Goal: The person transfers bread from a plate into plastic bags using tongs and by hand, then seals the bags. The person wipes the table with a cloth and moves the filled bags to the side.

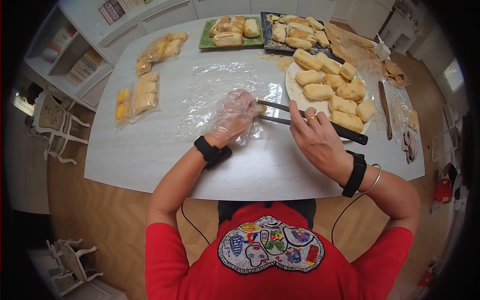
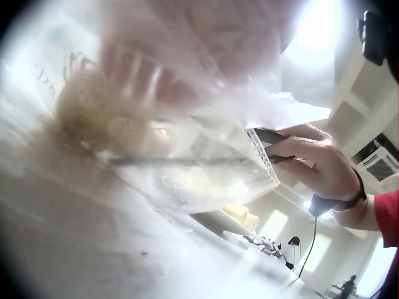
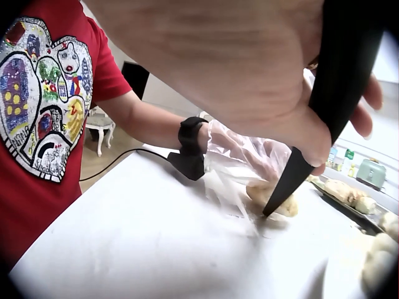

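Clear bag over the middle of the table, left hand on it in a thin glove; that grip looks curled on the plastic, though glare and blur hide where each finger lies

Right hand bare, to the right of the left one; its grip is closed round the black tongs, tips pointing left into the bagged bundle

Bread roll at the tongs' tips, next to the gloved fingers; in the left wrist view a tong arm crosses the bag's dotted edge, so the roll is probably inside, but too blurred to swear to

White plate of uncovered rolls to the right; filled bags far left; flat clear plastic just left of the gloved hand

Risks, as I judge them: the thin film could tear or stretch if the tong tips snag its edge on the way out; roll could come back out with the tongs if the left hand fails to hold it through the plastic; squeezing too hard could dent or crumble a soft crust; glove and bag, both slick and clear, could cling together and fold the mouth shut
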Motion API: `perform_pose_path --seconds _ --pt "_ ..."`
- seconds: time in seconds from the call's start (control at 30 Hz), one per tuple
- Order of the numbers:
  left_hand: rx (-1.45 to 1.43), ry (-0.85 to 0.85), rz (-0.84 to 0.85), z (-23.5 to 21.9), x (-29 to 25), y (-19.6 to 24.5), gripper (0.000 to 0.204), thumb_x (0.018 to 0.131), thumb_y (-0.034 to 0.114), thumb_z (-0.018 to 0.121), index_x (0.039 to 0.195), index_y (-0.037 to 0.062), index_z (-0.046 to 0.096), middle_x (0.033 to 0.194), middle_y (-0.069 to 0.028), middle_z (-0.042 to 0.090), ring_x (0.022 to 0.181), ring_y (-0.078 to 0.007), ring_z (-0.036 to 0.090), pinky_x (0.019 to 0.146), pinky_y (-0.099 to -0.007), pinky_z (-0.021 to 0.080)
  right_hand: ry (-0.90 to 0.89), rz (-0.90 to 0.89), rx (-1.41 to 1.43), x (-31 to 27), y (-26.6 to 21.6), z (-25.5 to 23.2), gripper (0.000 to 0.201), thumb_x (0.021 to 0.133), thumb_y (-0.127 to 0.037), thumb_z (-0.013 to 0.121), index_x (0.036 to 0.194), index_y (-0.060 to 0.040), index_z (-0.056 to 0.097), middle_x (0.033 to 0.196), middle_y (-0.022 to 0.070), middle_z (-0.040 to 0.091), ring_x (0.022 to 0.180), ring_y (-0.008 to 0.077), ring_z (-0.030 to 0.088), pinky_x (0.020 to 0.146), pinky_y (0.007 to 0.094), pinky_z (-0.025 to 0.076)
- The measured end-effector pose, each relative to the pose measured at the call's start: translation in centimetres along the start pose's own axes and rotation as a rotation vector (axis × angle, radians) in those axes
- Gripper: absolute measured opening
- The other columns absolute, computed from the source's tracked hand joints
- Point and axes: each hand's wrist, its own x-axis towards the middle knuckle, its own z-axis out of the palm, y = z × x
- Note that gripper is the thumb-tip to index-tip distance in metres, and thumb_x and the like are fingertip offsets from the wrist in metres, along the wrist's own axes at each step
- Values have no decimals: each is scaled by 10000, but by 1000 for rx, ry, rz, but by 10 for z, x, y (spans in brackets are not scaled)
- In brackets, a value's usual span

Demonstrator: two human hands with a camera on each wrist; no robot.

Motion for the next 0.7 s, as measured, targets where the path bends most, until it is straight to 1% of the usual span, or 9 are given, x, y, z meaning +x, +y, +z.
perform_pose_path --seconds 0.13,0.2,0.23,0.3,0.4,0.43,0.53,0.6,0.7 --pt "-47 4 -160 7 -2 -7 64 810 100 633 844 65 592 937 -108 585 898 -314 559 753 -410 467 -2 57 63 -1 -4 0 199 803 -144 565 907 -4 660 1294 172 510 940 262 544 759 320 432" --pt "147 -6 -17 13 -6 -15 102 790 96 637 879 73 592 966 -105 596 912 -322 563 776 -417 476 14 81 102 -8 -1 2 171 796 -135 570 882 -13 655 1302 166 509 944 258 549 751 324 436" --pt "148 -3 -21 12 -6 -14 102 790 96 637 879 73 592 966 -105 596 912 -322 563 776 -417 476 1 126 183 -13 4 2 146 787 -107 571 880 -23 645 1305 164 509 951 261 559 739 332 443" --pt "314 35 65 10 -8 -11 130 803 119 598 880 18 629 970 -126 611 906 -288 593 806 -370 497 -14 166 264 -27 14 -2 127 777 -80 571 877 -33 634 1308 163 508 957 265 568 726 339 450" --pt "318 111 108 8 -11 -15 118 786 133 621 854 36 619 942 -116 602 900 -289 591 802 -369 491 -33 273 450 -46 36 -14 181 753 -15 561 922 -42 620 1237 153 551 900 279 595 712 374 469" --pt "318 111 107 2 -12 -13 118 786 133 621 854 36 619 942 -116 602 900 -289 591 802 -369 491 -27 315 518 -53 42 -13 200 746 5 557 932 -43 612 1155 137 572 861 291 598 706 386 475" --pt "203 -1 17 -8 -14 -3 104 816 150 615 857 55 623 912 -116 588 883 -293 591 778 -382 492 -58 369 599 -56 46 -11 205 735 32 550 923 -40 594 1000 111 590 796 306 600 696 401 484" --pt "80 -42 -210 -5 -14 1 126 844 185 618 870 62 619 897 -124 581 859 -312 589 753 -405 490 -107 345 615 -54 45 -8 158 736 35 545 874 -36 573 865 98 561 770 308 601 671 402 482" --pt "50 37 -196 4 -18 -6 113 845 148 635 846 42 595 860 -142 589 797 -313 577 713 -402 461 -125 309 686 -50 34 3 165 738 27 544 881 -45 581 856 95 564 768 310 601 661 409 479"
